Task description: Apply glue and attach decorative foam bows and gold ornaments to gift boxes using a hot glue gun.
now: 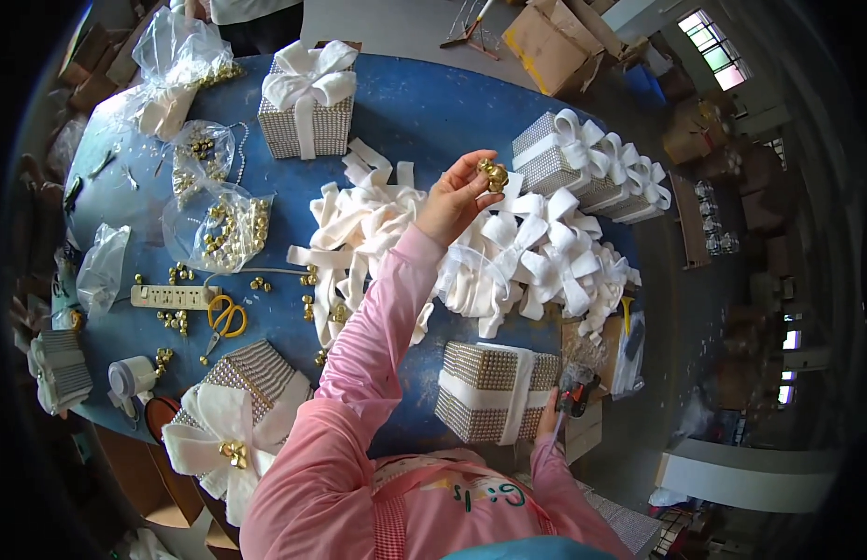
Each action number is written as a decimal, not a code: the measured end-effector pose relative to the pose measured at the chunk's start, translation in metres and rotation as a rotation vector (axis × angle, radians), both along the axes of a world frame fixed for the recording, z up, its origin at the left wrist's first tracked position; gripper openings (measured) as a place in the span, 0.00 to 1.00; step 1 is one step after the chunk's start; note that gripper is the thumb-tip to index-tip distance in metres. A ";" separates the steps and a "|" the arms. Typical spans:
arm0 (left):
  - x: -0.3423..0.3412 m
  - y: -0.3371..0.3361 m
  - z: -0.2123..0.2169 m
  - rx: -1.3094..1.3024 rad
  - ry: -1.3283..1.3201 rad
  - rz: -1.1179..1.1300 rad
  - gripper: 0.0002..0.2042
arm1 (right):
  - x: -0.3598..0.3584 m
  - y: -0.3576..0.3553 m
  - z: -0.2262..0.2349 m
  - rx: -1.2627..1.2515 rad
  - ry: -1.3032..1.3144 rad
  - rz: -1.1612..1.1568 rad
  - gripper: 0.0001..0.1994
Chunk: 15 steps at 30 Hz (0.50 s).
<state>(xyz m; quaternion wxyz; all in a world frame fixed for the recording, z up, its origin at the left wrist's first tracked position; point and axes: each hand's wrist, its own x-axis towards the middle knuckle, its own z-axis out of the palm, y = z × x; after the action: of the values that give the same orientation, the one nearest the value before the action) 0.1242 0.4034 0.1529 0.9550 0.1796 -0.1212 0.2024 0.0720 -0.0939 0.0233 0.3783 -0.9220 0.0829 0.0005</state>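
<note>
My left hand (457,198) is raised over the middle of the table, its fingers pinching a small cluster of gold bells (491,175). At the lower right, my right hand (547,416) is closed at a red and black glue gun (575,399), partly hidden. Right beside it stands a pearl-studded gift box (461,390) wrapped with white ribbon. Under and beyond my left hand lie a heap of loose cream ribbon strips (354,229) and a pile of white ribbon bows (555,247). A box with a large white bow (204,420) and gold bells at its centre sits at the lower left.
Bags of gold bells (232,233), a power strip (172,297), yellow-handled scissors (228,317) and a white tape roll (132,377) lie on the left. Finished bow-topped boxes stand at the back (304,126) and far right (545,154). A person stands beyond the table.
</note>
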 end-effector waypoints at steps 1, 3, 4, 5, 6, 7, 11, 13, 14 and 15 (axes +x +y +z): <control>0.000 -0.005 0.001 0.035 0.001 0.025 0.17 | -0.002 0.011 0.011 -0.024 0.009 -0.013 0.25; -0.002 -0.014 0.003 0.066 0.001 0.053 0.16 | -0.011 0.046 0.048 -0.032 0.024 -0.025 0.26; -0.003 -0.017 0.005 0.068 0.001 0.050 0.16 | -0.014 0.057 0.059 0.000 0.036 -0.022 0.25; -0.004 -0.021 0.006 0.088 -0.004 0.054 0.16 | -0.017 0.059 0.065 0.032 0.048 -0.020 0.25; -0.006 -0.025 0.007 0.108 -0.009 0.057 0.16 | -0.015 0.049 0.053 0.056 0.053 -0.036 0.24; -0.007 -0.030 0.012 0.106 -0.009 0.048 0.16 | -0.017 0.049 0.054 0.087 0.042 -0.049 0.24; -0.019 -0.053 0.025 0.434 0.086 0.266 0.15 | -0.001 0.005 0.017 -0.146 -0.337 -0.041 0.23; -0.025 -0.066 0.024 0.433 0.112 0.245 0.16 | 0.006 -0.005 0.024 0.193 -0.240 -0.138 0.17; -0.028 -0.074 0.025 0.439 0.117 0.226 0.16 | 0.007 0.007 0.053 0.227 -0.224 -0.183 0.15; -0.031 -0.082 0.027 0.444 0.120 0.206 0.16 | 0.012 0.005 0.069 0.178 -0.259 -0.116 0.12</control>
<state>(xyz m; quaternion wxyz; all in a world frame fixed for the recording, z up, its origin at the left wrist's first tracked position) 0.0929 0.3212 0.1803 0.8720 0.4082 -0.0866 0.2561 0.0839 -0.0890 0.0927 0.4652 -0.8709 0.0860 -0.1329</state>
